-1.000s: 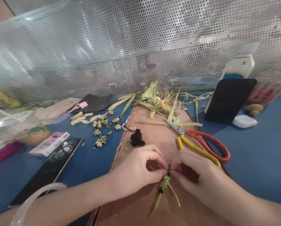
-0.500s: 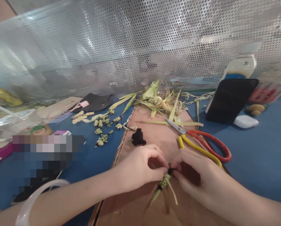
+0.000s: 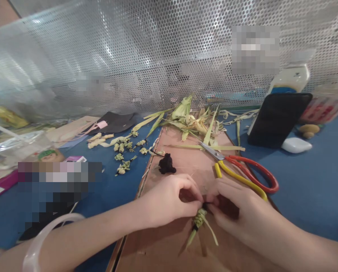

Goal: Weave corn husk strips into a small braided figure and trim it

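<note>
A small braided piece of green husk [image 3: 199, 218] hangs below my fingertips, with a black binding near its lower end and loose strips sticking out. Black thread [image 3: 204, 205] is at its upper end. My left hand [image 3: 171, 200] pinches the thread from the left, thumb against fingers. From the right, my right hand [image 3: 237, 206] pinches it too, close to the left fingertips. The exact grip is partly hidden by the fingers. Scissors with red and yellow handles [image 3: 242, 173] lie just beyond my right hand. A tangled bundle of black thread [image 3: 167, 164] rests beyond the left one.
Under my hands is a brown cardboard piece [image 3: 152, 249] on a blue table [image 3: 313, 181]. Husks [image 3: 186, 122] are heaped at its far end. Several small braided pieces [image 3: 123, 145] lie left. A dark phone [image 3: 279, 121] leans at right; a plastic cup [image 3: 22, 145] stands far left.
The braided piece has swung slightly, its lower end shifting a little to the right and down. Both hands keep nearly the same pinch and position.
</note>
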A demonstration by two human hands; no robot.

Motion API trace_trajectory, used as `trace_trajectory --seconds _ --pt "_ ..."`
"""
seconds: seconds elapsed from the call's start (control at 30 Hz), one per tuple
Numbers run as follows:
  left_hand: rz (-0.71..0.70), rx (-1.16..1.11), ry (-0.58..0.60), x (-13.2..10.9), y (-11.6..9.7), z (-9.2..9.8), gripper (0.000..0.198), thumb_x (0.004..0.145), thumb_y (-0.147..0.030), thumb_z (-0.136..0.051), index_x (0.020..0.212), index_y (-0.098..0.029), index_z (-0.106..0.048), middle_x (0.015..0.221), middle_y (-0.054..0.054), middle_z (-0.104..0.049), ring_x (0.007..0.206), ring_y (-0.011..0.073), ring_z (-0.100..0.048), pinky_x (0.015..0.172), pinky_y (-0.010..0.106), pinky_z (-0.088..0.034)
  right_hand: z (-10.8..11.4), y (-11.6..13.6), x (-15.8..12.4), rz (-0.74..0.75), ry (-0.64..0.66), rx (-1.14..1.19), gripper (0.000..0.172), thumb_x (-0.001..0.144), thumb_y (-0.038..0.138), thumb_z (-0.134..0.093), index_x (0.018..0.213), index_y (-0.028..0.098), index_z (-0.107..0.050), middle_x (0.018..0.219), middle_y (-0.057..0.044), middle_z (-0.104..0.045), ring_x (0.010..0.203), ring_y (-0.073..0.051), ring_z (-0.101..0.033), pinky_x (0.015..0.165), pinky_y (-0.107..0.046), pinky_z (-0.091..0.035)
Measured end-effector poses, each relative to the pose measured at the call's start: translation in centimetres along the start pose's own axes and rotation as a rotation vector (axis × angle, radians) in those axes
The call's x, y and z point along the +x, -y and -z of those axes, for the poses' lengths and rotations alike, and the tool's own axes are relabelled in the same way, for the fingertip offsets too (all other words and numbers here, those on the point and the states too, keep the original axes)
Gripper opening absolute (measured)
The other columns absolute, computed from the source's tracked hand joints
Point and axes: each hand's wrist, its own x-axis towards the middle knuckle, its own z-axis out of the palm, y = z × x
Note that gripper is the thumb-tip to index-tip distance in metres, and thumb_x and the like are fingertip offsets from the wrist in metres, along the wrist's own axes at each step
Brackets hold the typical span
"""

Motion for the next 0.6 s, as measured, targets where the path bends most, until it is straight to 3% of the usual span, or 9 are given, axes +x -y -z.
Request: trace_trajectory --seconds 0.27,0.6 --pt "0.016 0.008 0.036 -0.02 -0.11 0.19 0.009 0.074 -0.02 -0.055 0.079 -0.015 -0.062 0.087 0.001 -0.061 0.078 0.0129 -0.057 0.075 0.025 -0.044 0.47 0.34 -0.18 -0.045 0.059 0.053 0.015 0.068 0.005 -0.049 0.067 0.019 -0.051 0.065 0.001 -0.053 0.061 -0.011 -0.048 0.055 -0.023 -0.039" --pt "-0.057 0.097 -0.135 -0.63 -0.43 -0.3 0.005 0.074 -0.015 -0.056 0.077 -0.017 -0.059 0.082 0.0 -0.058 0.076 0.0113 -0.054 0.07 0.023 -0.043 0.41 0.1 -0.11 -0.095 0.068 0.095 0.013 0.07 0.007 -0.049 0.069 0.019 -0.052 0.069 0.001 -0.055 0.064 -0.012 -0.05 0.058 -0.025 -0.041"
